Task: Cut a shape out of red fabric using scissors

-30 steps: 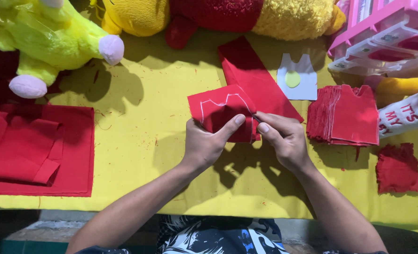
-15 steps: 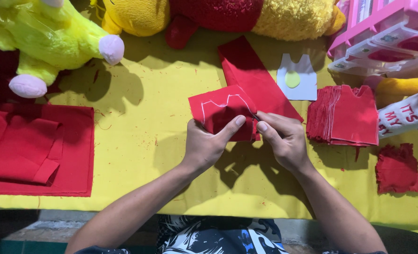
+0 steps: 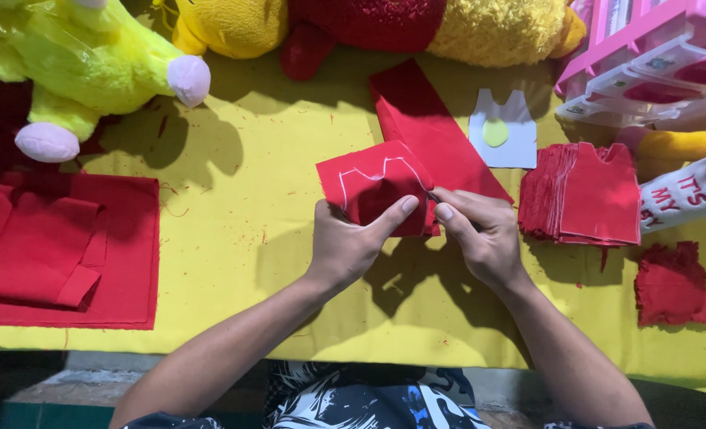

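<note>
Nothing has shifted: left hand [image 3: 351, 242] and right hand [image 3: 480, 230] fingers still pinch the red felt piece [image 3: 375, 184].

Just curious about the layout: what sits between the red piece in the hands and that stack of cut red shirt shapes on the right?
In the head view, the right hand and the end of a long red felt strip lie between the held red piece and the stack.

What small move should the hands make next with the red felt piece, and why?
Probably cut a little further along the white outline. The left hand pinches the red felt piece by its lower edge, and the right hand meets that edge at the right, seemingly holding a thin tool, mostly hidden. The outline looks uncut, while the stack beside it holds finished shapes.
</note>
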